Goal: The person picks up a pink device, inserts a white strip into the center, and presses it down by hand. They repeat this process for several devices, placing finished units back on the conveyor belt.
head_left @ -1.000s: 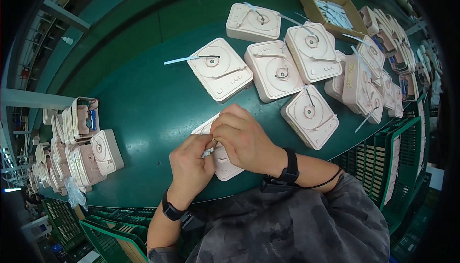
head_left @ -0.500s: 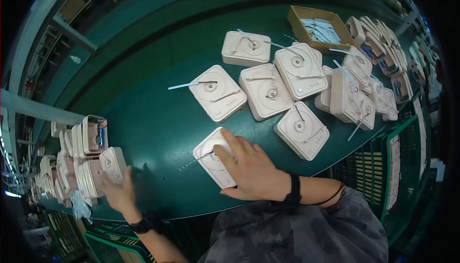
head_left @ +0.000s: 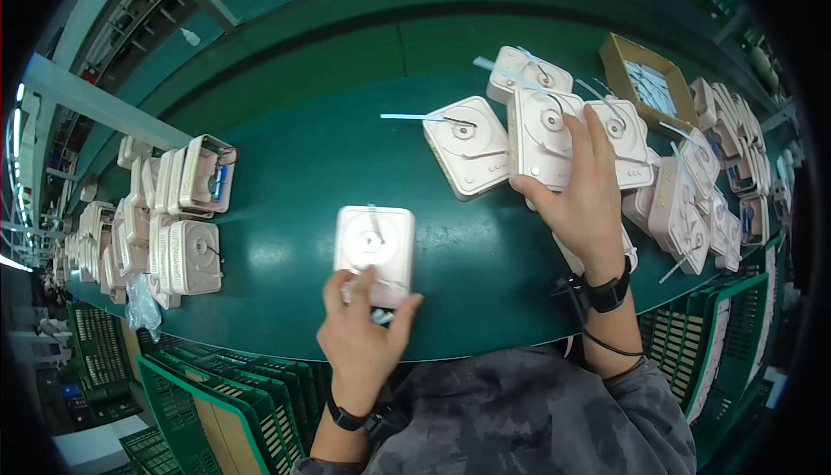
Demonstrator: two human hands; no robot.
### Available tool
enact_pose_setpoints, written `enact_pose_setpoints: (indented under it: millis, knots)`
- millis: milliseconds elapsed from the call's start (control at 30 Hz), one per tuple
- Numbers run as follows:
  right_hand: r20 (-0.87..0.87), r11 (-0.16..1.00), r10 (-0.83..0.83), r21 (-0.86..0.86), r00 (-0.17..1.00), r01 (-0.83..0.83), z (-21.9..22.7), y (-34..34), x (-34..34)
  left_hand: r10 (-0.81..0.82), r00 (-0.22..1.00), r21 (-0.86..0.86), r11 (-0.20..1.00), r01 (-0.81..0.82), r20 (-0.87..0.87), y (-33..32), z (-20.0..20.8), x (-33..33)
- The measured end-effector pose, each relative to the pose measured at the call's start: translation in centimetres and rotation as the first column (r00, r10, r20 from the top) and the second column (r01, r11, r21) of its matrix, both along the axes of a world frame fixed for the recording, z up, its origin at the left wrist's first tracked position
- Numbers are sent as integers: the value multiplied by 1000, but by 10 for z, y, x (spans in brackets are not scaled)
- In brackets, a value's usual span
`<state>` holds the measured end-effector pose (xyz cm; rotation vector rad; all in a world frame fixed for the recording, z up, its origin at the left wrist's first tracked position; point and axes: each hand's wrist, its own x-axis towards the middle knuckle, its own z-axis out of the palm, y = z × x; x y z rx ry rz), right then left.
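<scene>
Near the front middle of the green table, my left hand grips a pale pink record-player-shaped casing by its lower end. My thumb is at its right corner and my fingers lie on its face; a short wire and a clear strip show at its top. To the right, my right hand spans another such casing, thumb at its lower edge and fingers over its right side. This one overlaps neighbouring casings, and a pale blue strip hangs off its wire. Just left of it lies a similar casing with a blue strip.
Rows of pink casings stand on edge at the left, some showing blue parts inside. A cardboard box of pale strips sits at the back right, beside more casings. Green crates stand below the front edge; a plastic bag hangs at left.
My right hand has moved a casing from the front middle to the group at right. My left hand has brought another casing from the left row to the front middle. The view has shifted.
</scene>
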<state>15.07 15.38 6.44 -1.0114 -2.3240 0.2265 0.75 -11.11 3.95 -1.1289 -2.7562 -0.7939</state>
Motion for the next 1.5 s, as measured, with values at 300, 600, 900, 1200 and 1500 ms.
enact_pose_setpoints:
  millis: [300, 600, 900, 1200, 1500]
  knots:
    - [-376, 745, 534, -214, 757, -632, 14, -76, 8, -477, 211, 505, 857, -103, 853, 4, 6, 11]
    - [-544, 403, 523, -520, 656, -753, 0, -106, -9, -385, 20, 382, 909, -169, 923, 18, 0, 29]
    - [-517, 398, 453, -612, 726, -684, -13, -90, 4, -487, -45, 475, 864, -167, 872, 19, -5, 19]
    - [-542, 360, 397, -650, 741, -669, -9, -72, 11, -528, 474, 309, 830, 465, 705, 24, 24, -13]
    - [-512, 406, 355, -669, 782, -622, -9, -69, 12, -565, 624, 394, 824, 406, 540, 46, 8, -5]
